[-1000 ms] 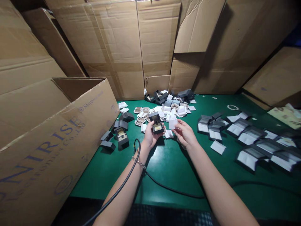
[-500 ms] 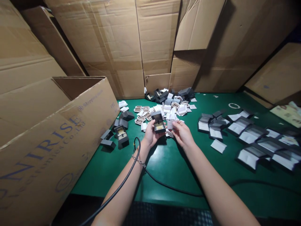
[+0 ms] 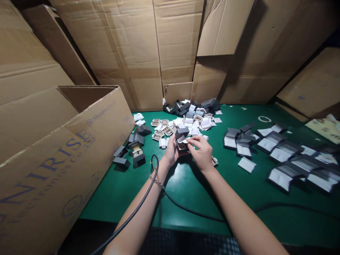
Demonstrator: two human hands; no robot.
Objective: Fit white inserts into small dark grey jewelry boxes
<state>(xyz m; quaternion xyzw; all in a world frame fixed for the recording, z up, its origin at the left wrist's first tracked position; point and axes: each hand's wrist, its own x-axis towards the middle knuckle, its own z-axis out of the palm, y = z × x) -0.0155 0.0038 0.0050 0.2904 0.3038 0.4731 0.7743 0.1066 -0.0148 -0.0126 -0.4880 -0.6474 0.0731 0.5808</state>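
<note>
My left hand [image 3: 171, 153] is wrapped round a small black hinged box [image 3: 182, 131], its lid raised, held just above the green table. My right hand [image 3: 201, 151] pinches a thin white piece [image 3: 183, 139] at the mouth of the box, between lid and base. The box's inside is mostly hidden by that piece and my fingers. Beyond both hands lies a heap of white and beige inserts [image 3: 196, 124]. A pale insert [image 3: 214, 161] rests beside my right wrist.
Open black boxes with white linings [image 3: 281, 154] stand in rows at right, near a loose white piece [image 3: 247, 164]. More black boxes [image 3: 137, 152] sit at left beside a large carton [image 3: 66, 159]. A black cable [image 3: 193, 212] crosses my left forearm. Cardboard [image 3: 127, 53] walls the back.
My right hand has moved left and brought the white piece to the box. The box has tilted, its yellowish inside now out of sight. The pale insert now shows by my right wrist.
</note>
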